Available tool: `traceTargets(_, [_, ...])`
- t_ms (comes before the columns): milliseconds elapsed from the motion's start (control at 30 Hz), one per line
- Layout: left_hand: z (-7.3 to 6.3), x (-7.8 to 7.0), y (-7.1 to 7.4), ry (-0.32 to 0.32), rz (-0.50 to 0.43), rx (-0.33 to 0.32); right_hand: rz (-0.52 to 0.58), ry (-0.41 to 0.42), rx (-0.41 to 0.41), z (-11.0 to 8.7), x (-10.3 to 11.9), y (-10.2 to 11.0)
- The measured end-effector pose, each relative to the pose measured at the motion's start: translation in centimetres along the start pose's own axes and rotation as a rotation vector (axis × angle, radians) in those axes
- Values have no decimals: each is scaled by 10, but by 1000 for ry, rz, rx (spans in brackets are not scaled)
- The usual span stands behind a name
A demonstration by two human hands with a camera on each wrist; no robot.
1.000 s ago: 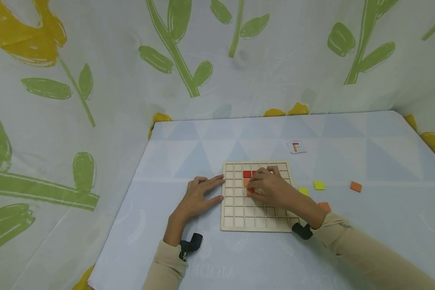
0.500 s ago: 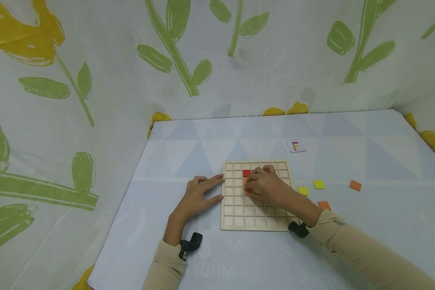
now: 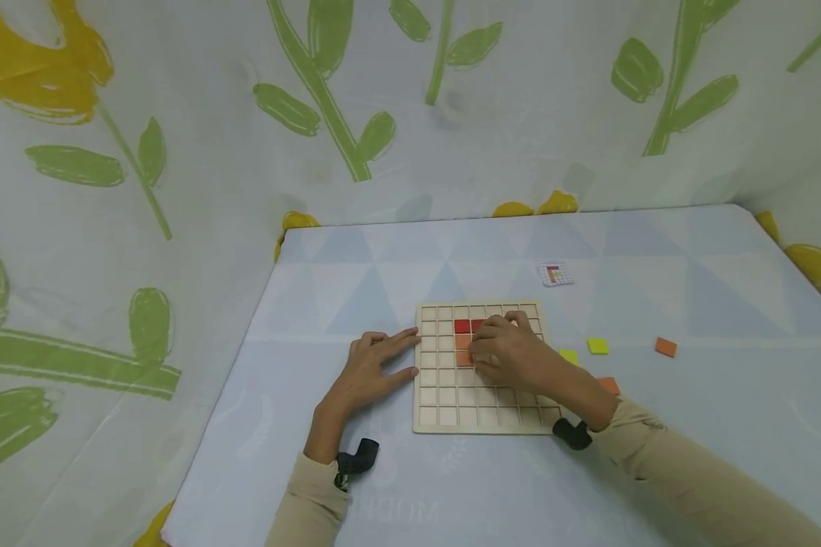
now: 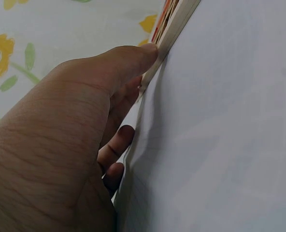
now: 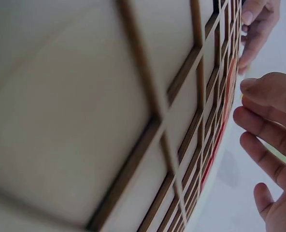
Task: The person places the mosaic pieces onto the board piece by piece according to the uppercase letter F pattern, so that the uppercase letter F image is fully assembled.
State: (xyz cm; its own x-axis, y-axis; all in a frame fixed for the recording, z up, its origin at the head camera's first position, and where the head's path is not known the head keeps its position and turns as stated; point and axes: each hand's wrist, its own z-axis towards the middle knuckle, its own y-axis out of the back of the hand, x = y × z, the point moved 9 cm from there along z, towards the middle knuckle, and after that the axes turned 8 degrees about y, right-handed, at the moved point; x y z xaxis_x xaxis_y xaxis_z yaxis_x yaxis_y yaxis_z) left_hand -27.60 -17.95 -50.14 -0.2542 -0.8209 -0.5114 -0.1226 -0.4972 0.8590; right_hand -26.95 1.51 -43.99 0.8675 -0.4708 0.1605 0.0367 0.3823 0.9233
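Note:
A wooden grid board [image 3: 448, 396] lies on the table in the head view. Two orange tiles [image 3: 463, 358] sit in one column of squares, below a row of red tiles [image 3: 461, 326] partly hidden by my right hand [image 3: 520, 357]. That hand hovers over the board beside the lower orange tile. In the right wrist view its loosely bent fingers [image 5: 266, 126] are spread, with nothing between them. My left hand [image 3: 369, 372] rests at the board's left edge. Its thumb [image 4: 138, 58] touches the side of the board in the left wrist view.
Right of the board lie two yellow tiles [image 3: 598, 346], one partly behind the right wrist, and two loose orange tiles [image 3: 666, 347]. Behind the board is a small card [image 3: 556, 274] printed with a coloured grid pattern. A floral cloth [image 3: 219, 152] hangs around the table.
The lower orange tile, pinched by my right hand a second ago, now lies flat in its square. The right fingers have let go and drawn slightly right. My left hand stays at the board's edge.

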Motion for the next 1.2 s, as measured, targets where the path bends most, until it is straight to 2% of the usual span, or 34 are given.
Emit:
traceTargets(200, [0, -1, 0, -3, -16, 2, 32, -25, -29, -16, -8, 14])
traceTargets(600, [-3, -2, 2, 5, -29, -8, 6, -155, -42, -60, -34, 37])
traceTargets(833, [-1, -5, -2, -9, -13, 7, 10, -284, 5, -91, -53, 42])
traceTargets(1200, [0, 0, -3, 1, -8, 7, -23, -376, -19, -129, -77, 62])
